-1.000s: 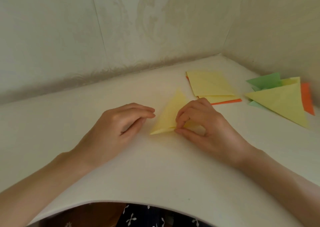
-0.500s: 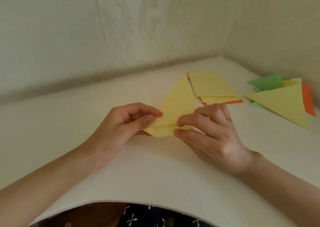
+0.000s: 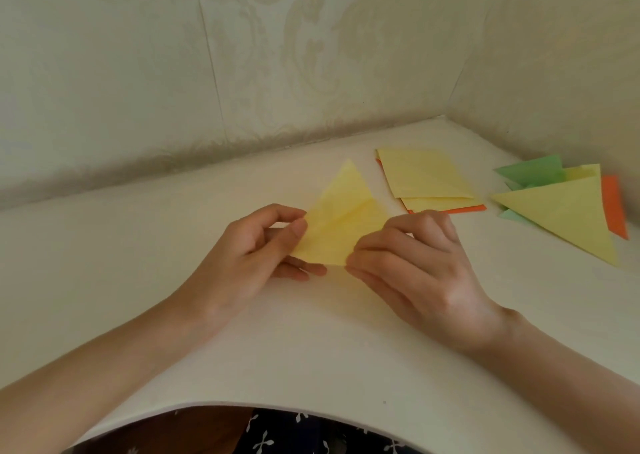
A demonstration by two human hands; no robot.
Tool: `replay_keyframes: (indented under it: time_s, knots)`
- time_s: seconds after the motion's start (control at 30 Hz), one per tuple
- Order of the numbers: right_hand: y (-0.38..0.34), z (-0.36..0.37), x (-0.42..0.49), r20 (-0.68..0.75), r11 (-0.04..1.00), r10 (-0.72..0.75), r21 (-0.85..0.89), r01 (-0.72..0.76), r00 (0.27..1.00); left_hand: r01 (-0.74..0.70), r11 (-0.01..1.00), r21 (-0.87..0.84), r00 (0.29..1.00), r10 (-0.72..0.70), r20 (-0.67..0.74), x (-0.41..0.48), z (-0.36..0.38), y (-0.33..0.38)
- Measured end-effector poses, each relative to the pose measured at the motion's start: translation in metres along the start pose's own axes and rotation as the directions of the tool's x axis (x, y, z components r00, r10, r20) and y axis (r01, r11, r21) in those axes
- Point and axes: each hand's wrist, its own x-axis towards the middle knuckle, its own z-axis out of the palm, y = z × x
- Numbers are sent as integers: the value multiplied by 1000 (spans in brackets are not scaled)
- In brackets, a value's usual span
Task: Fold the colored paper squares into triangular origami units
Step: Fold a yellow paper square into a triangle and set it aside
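Note:
A pale yellow paper triangle [image 3: 341, 218] stands tilted up above the white table [image 3: 138, 263], its tip pointing away from me. My left hand [image 3: 256, 249] pinches its lower left corner between thumb and forefinger. My right hand [image 3: 412, 263] grips its lower right corner with curled fingers. A stack of flat yellow squares [image 3: 424, 176] with an orange sheet under it lies just behind my right hand. Folded triangles lie at the far right: a large yellow one [image 3: 568, 214] over green ones [image 3: 533, 173] and an orange piece [image 3: 614, 207].
Patterned walls meet in a corner behind the table at the right. The table's curved front edge [image 3: 214, 405] runs close to my body, with dark flowered cloth below it.
The yellow triangle lay flat under my right fingers; both hands have since lifted it off the table and tipped it upright, my left hand taking hold of its left corner.

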Motion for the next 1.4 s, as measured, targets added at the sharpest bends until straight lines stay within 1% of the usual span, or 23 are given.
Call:
replay_keyframes:
  time_s: [0.07, 0.13, 0.2, 0.23, 0.37, 0.47, 0.53, 0.63, 0.77, 0.87, 0.9, 0.93, 0.97, 1.0, 1.03, 1.07, 1.1, 1.13, 1.17, 1.2, 1.27, 1.33, 1.4]
  knots:
    - [2, 1, 2, 21, 982, 157, 104, -158, 987, -8, 1000, 3, 1000, 8, 18, -1, 0, -1]
    - [4, 1, 4, 65, 923, 310, 219, -317, 948, -15, 1000, 10, 999, 14, 51, -2, 1, 0]
    - [6, 0, 4, 117, 850, 413, 307, -428, 903, -12, 1000, -1, 996, 12, 86, -3, 2, 1]
    - [6, 0, 3, 135, 829, 434, 329, -453, 891, -6, 1000, -11, 995, 7, 101, -4, 2, 1]
    - [5, 0, 3, 162, 829, 420, 331, -450, 893, 35, 998, -45, 989, -28, 147, -5, 1, 4]
    - [5, 1, 4, 156, 833, 412, 335, -440, 898, 46, 999, -5, 986, -44, 159, -4, 1, 3]
    - [5, 1, 4, 155, 840, 398, 336, -427, 904, 32, 999, 21, 989, -35, 141, -3, 1, 2]
    - [6, 2, 4, 165, 842, 381, 343, -415, 910, 22, 1000, -6, 993, -21, 116, -2, 0, 1]
    - [7, 4, 4, 174, 859, 350, 332, -390, 920, 41, 999, 0, 991, -40, 130, -2, 1, 1]
    - [8, 5, 4, 169, 876, 323, 320, -362, 931, 59, 997, -40, 994, -55, 91, 0, 1, -2]
    - [8, 5, 5, 167, 882, 337, 289, -373, 927, 60, 997, -53, 995, -56, 80, 0, 1, -2]
    - [8, 5, 5, 168, 870, 393, 252, -425, 904, 57, 996, -64, 996, -52, 67, 1, 0, -2]
    - [7, 4, 5, 185, 813, 497, 241, -530, 848, 51, 996, -77, 998, -47, 51, 2, 0, -3]
    - [7, 3, 6, 235, 696, 621, 275, -664, 748, 46, 994, -96, 998, -43, 38, 3, -1, -3]
    - [5, 2, 9, 323, 515, 722, 340, -787, 612, 47, 992, -119, 999, -44, 24, 4, -1, -2]
    - [5, 0, 12, 429, 323, 761, 401, -857, 488, 48, 989, -139, 999, -47, 10, 5, 0, -2]
    - [5, -1, 14, 525, 157, 746, 459, -874, 410, 48, 988, -147, 999, -49, -2, 7, 1, -2]
    - [7, -2, 16, 592, 32, 715, 505, -862, 373, 47, 988, -145, 999, -49, -9, 9, 2, -2]
    - [8, -3, 17, 629, -58, 689, 543, -838, 360, 48, 990, -132, 999, -50, -11, 11, 5, -1]
    - [8, -3, 18, 640, -112, 679, 576, -810, 361, 49, 992, -116, 999, -51, -12, 14, 9, -1]
    - [8, -4, 19, 628, -157, 694, 609, -778, 351, 46, 997, -65, 999, -46, -8, 20, 17, -1]
    - [11, -5, 17, 612, -199, 725, 626, -754, 317, 28, 999, -16, 1000, -28, 7, 25, 23, 1]
    - [14, -5, 16, 622, -244, 728, 629, -738, 288, 6, 1000, -18, 1000, -6, 17, 28, 24, 1]
